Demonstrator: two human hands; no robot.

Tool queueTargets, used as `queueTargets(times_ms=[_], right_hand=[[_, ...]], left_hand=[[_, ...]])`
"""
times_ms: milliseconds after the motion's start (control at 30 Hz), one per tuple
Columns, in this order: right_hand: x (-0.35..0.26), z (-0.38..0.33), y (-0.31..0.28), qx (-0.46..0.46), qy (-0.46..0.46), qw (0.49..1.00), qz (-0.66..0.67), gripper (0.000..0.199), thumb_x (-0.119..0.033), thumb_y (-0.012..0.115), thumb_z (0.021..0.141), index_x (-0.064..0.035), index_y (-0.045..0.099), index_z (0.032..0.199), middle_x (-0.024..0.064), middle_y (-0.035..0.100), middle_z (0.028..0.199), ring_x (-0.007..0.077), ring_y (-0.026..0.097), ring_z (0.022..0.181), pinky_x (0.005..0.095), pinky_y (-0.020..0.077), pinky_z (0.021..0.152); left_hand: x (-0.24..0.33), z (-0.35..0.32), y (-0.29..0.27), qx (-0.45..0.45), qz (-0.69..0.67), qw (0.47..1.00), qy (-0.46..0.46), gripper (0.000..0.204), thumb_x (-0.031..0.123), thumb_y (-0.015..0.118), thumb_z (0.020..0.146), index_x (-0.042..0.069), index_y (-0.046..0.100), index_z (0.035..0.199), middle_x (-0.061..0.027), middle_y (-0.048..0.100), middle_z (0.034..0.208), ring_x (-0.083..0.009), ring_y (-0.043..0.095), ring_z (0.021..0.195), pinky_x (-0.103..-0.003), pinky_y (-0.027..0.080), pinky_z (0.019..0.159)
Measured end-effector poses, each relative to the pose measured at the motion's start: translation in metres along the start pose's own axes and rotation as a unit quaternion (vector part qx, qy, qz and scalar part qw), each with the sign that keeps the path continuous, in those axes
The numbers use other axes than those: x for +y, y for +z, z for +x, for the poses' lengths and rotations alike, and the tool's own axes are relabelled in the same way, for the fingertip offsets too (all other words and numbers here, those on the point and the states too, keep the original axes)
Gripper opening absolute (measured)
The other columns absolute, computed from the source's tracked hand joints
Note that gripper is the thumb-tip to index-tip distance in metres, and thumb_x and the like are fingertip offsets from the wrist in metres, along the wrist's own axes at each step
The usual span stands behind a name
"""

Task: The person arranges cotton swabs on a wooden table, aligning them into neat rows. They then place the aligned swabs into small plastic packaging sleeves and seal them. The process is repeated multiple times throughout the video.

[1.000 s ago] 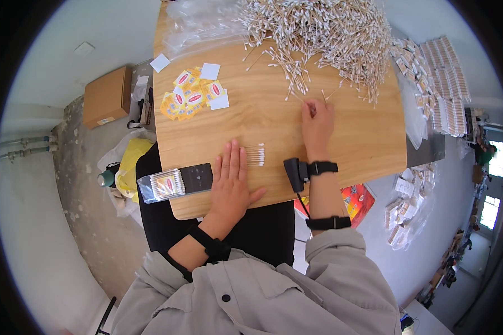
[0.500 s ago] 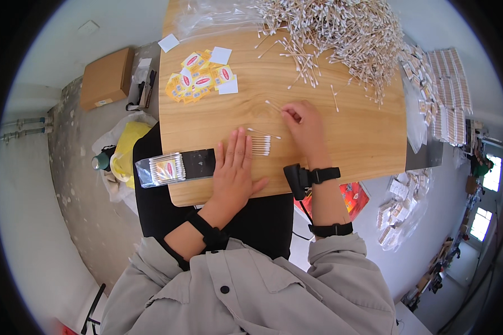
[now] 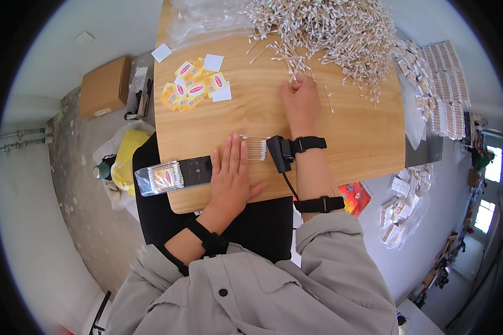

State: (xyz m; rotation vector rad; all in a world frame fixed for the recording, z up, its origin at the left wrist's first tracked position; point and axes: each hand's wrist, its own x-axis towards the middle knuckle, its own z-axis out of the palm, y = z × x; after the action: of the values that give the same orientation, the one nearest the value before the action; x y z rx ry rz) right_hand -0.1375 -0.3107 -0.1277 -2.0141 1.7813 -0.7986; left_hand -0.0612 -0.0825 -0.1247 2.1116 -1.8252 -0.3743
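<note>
My left hand (image 3: 232, 177) lies flat, fingers apart, on the wooden table (image 3: 363, 139), its fingertips on a small clear bag of cotton swabs (image 3: 255, 147). My right hand (image 3: 300, 101) reaches forward to the edge of a big heap of loose cotton swabs (image 3: 330, 33), fingers curled on a few of them. A black device (image 3: 279, 153) is strapped to my right wrist. A filled, labelled packet of swabs (image 3: 159, 178) sits at the table's near left edge beside a dark flat tool (image 3: 197, 169).
Yellow and red labels and white slips (image 3: 194, 88) lie at the left of the table. Clear plastic bags (image 3: 201, 22) sit at the far left. Stacks of filled packets (image 3: 441, 84) lie at the right. A cardboard box (image 3: 103, 86) and a yellow bag (image 3: 126, 153) stand on the floor at left.
My right hand has moved from beside the small bag forward to the swab heap. My left hand has stayed flat on the bag.
</note>
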Motion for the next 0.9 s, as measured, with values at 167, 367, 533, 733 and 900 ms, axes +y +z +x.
queueTargets(times_ms=[167,367,533,733,900], right_hand=[[0.035,-0.014,-0.015,-0.041,-0.024,0.997,0.060,0.015,-0.014,0.068,0.081,-0.0080,0.066,0.094,0.0079,0.065,0.080,0.0277,0.064,0.072,0.0379,0.0513,0.066],[0.033,-0.064,-0.037,-0.211,-0.159,0.952,0.153,0.020,-0.011,0.071,0.080,-0.0090,0.068,0.100,0.0060,0.062,0.079,0.0205,0.063,0.070,0.0340,0.0496,0.062],[0.019,-0.036,-0.020,-0.002,-0.085,0.993,0.087,0.015,-0.015,0.073,0.081,-0.0094,0.068,0.094,0.0066,0.060,0.081,0.0204,0.062,0.070,0.0343,0.0501,0.063],[0.030,-0.035,-0.029,-0.137,-0.060,0.988,0.041,0.012,-0.016,0.073,0.081,-0.0098,0.068,0.091,0.0080,0.059,0.083,0.0214,0.063,0.074,0.0343,0.0506,0.067],[0.023,-0.057,-0.031,-0.149,-0.103,0.976,0.123,0.013,-0.016,0.072,0.082,-0.0093,0.068,0.092,0.0088,0.061,0.085,0.0235,0.063,0.075,0.0353,0.0509,0.068]], left_hand=[[-0.001,0.000,-0.001,0.001,-0.007,1.000,-0.002,0.110,0.052,0.074,0.073,-0.009,0.022,0.149,-0.0258,0.018,0.158,-0.0385,0.016,0.149,-0.055,0.013,0.118],[-0.002,-0.003,-0.001,-0.007,0.007,1.000,-0.001,0.110,0.056,0.072,0.072,-0.007,0.024,0.149,-0.0225,0.019,0.159,-0.0344,0.017,0.149,-0.054,0.014,0.118],[0.000,-0.001,-0.005,-0.005,-0.009,1.000,0.005,0.111,0.052,0.074,0.073,-0.008,0.021,0.149,-0.0253,0.017,0.159,-0.0379,0.015,0.149,-0.055,0.013,0.118],[-0.002,-0.003,-0.002,-0.006,-0.011,1.000,-0.002,0.111,0.053,0.073,0.073,-0.007,0.022,0.149,-0.0246,0.017,0.159,-0.0375,0.015,0.149,-0.055,0.013,0.118],[-0.002,-0.003,0.000,-0.011,0.009,1.000,-0.009,0.110,0.056,0.072,0.072,-0.006,0.024,0.149,-0.0228,0.019,0.159,-0.0350,0.016,0.149,-0.053,0.013,0.119]])
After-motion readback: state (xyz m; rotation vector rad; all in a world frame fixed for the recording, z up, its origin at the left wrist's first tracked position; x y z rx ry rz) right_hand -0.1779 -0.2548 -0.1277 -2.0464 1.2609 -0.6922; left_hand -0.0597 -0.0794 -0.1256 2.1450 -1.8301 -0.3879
